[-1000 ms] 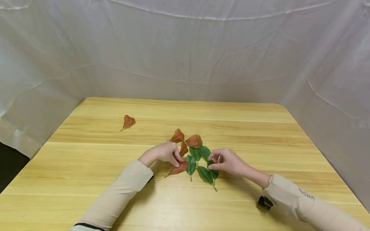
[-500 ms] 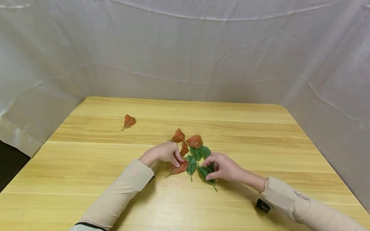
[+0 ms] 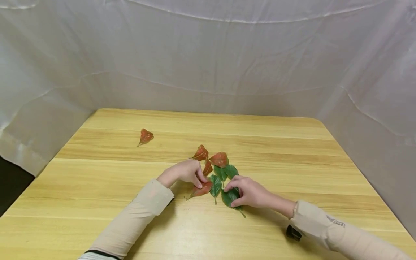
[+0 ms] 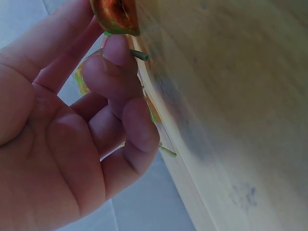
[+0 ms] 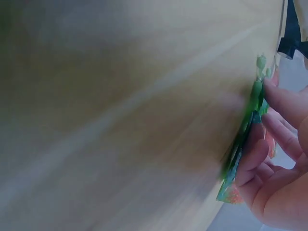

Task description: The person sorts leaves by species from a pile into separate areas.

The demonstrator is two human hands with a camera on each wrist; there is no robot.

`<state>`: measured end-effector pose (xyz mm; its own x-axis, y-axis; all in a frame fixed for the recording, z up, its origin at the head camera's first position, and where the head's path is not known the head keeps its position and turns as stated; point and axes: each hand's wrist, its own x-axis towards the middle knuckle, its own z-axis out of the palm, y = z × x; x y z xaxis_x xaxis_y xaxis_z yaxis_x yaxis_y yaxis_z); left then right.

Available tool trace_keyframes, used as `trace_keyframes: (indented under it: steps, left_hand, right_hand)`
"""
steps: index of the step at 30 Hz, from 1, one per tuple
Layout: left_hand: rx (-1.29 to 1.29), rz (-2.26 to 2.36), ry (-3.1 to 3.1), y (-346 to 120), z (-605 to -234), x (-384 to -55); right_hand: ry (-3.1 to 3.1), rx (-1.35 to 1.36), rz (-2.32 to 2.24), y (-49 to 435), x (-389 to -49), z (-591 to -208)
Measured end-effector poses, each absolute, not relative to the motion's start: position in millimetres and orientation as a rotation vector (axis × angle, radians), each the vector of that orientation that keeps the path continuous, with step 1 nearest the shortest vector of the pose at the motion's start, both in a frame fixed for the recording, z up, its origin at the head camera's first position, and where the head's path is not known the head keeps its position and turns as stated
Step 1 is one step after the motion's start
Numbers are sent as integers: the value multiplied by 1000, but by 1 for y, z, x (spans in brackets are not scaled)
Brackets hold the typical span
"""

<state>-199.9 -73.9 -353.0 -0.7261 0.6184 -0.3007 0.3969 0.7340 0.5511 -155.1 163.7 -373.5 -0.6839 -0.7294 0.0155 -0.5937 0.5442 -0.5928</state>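
My left hand (image 3: 186, 171) pinches the upper edge of a red leaf (image 3: 202, 190) lying on the table, with thumb and forefinger. In the left wrist view the other fingers (image 4: 142, 127) curl below a red-orange leaf edge (image 4: 115, 19). To the right, my right hand (image 3: 256, 194) holds a green leaf (image 3: 229, 197) between thumb and forefinger, low over the table. It overlaps another green leaf, mostly covered. Between the hands lies a green leaf (image 3: 215, 185) touching the red one. Two more green leaves (image 3: 231, 170) lie just beyond the right fingertips.
Several red leaves, one of them a rounded leaf (image 3: 219, 159), lie behind the left hand. A lone red leaf (image 3: 145, 137) is at the far left of the wooden table (image 3: 276, 141). A pale curtain (image 3: 208, 65) hangs around the table's back and sides.
My right hand has moved left and a little nearer, bringing its green leaf over the neighbouring green leaf. The left hand and its red leaf have stayed in place.
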Motion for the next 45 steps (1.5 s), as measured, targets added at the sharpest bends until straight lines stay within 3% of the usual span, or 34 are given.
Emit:
trace_keyframes:
  steps: [16,29,45]
  left_hand:
    - [792,629,2467,-74,-353,-201]
    - [790,621,2462,-73,-352,-201]
    - [780,617,2458,-73,-352,-201]
  right_hand:
    - [2538,-1145,-733,159,-158,-373]
    - [2296,-968,-1165,159,-166,-375]
    - [2144,-732,-1347,161,-167,-370]
